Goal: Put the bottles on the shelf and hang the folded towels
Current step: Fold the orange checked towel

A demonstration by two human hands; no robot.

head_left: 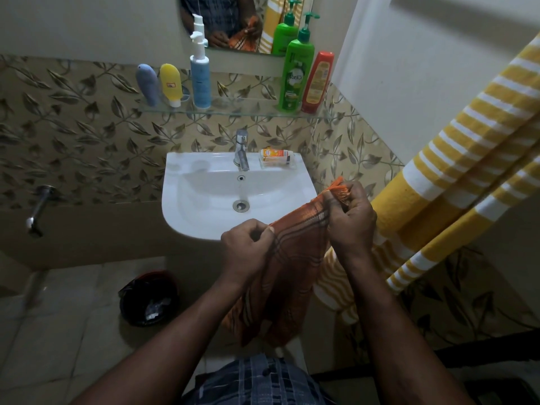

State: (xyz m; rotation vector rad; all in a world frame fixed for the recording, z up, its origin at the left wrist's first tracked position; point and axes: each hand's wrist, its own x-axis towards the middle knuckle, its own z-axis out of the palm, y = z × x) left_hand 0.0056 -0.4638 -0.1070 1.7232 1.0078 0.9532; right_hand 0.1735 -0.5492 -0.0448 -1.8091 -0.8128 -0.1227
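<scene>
An orange checked towel [287,267] hangs folded in front of the sink, held along its top edge by both hands. My left hand [247,244] pinches its left corner. My right hand [352,217] grips the fringed right corner, a little higher. On the glass shelf [245,111] stand a grey tube [148,84], a yellow tube [171,84], a blue pump bottle [200,74], a green pump bottle [295,74] and a red bottle [317,81]. A yellow-and-white striped towel [455,176] hangs at the right, running diagonally.
A white sink [201,200] with a tap [242,150] sits below the shelf; a small orange box [276,154] lies on its rim. A black bin [149,299] stands on the floor at the left. A wall spout [39,207] juts out at far left. A mirror [233,21] hangs above the shelf.
</scene>
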